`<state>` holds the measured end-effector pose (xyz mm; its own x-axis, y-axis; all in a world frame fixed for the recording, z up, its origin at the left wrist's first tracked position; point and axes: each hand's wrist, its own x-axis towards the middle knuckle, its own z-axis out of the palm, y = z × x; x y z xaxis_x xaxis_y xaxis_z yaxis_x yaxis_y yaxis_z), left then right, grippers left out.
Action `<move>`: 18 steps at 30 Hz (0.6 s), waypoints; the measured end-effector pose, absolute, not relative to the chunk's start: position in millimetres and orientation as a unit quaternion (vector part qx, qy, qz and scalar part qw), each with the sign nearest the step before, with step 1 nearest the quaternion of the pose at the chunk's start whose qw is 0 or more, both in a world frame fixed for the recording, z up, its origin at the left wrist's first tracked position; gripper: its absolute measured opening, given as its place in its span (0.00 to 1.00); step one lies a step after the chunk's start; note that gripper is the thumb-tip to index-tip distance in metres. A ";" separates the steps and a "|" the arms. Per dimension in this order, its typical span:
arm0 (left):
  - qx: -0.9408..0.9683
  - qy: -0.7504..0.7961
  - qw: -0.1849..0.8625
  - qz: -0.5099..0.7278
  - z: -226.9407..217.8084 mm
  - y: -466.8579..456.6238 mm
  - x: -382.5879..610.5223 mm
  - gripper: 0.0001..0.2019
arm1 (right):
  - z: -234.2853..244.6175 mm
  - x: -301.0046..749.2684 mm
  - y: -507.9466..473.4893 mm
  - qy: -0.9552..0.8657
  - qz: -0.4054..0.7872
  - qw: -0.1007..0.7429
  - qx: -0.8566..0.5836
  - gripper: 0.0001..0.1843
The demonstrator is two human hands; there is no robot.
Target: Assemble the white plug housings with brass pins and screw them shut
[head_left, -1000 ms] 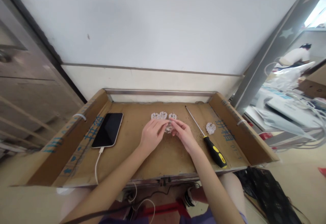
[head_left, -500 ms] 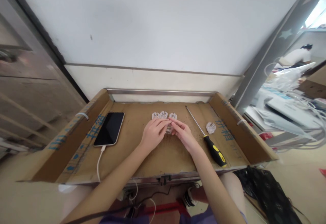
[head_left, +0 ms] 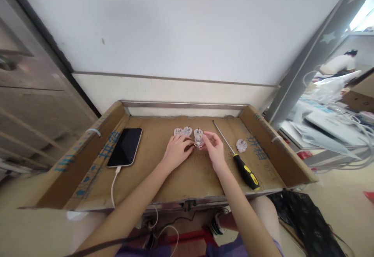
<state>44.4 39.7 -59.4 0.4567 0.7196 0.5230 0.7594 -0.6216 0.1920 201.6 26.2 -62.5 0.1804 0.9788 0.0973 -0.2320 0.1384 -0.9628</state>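
Note:
In the head view, my right hand (head_left: 215, 150) pinches a clear plastic plug piece (head_left: 199, 142) between thumb and fingers over the cardboard. Just left of it, my left hand (head_left: 177, 150) has its fingers curled inward, the tips beside that piece; whatever they hold is too small to make out. Behind the hands stand more clear plug pieces with upright metal pins: a left one (head_left: 178, 132), a middle one (head_left: 187, 131) and a right one (head_left: 198, 131). Another clear plug piece (head_left: 242, 145) lies apart to the right. Between it and my right hand rests a black-and-yellow screwdriver (head_left: 247, 174).
A phone (head_left: 125, 147) with a white cable (head_left: 114, 186) lies on the left of the cardboard tray (head_left: 152, 183). Raised cardboard sides flank the work area, and a white panel (head_left: 181, 34) stands behind. A person (head_left: 340, 64) is in the far right background.
My hands have moved apart from being pressed together. The right hand has shifted slightly right, and the clear plug piece in it now shows more plainly.

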 end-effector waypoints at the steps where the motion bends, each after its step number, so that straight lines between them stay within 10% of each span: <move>1: -0.855 -0.431 0.036 -0.286 -59.5 41.3 45.7 0.02 | -61.9 200.9 25.8 -0.425 0.480 0.625 -0.445 0.10; 18: -0.768 -0.452 -0.034 -0.452 -43.0 37.6 36.3 0.10 | -62.4 198.2 24.9 -0.448 0.460 0.618 -0.454 0.12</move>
<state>36.3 37.6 -43.0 0.1825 0.7249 0.6642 0.6639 -0.5892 0.4606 198.2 24.9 -62.4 0.1748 0.9752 0.1359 -0.1626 0.1648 -0.9728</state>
